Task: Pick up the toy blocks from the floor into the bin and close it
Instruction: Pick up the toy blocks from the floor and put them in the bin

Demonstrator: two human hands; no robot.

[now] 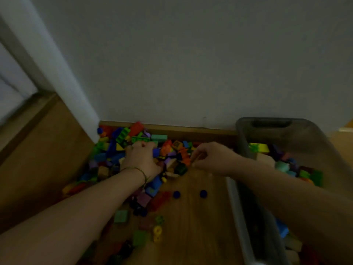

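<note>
Plastic studded blocks [123, 134], wooden floor [193, 219]

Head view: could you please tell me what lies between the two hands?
In the head view, toy blocks from the floor pile fill the stretch between the left hand and the right hand, orange and purple ones among them.

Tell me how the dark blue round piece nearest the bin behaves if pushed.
The dark blue round piece looks small and probably light. Its round outline suggests it may roll or skid on the smooth wooden floor. Nothing touches it, so it could travel.
</note>
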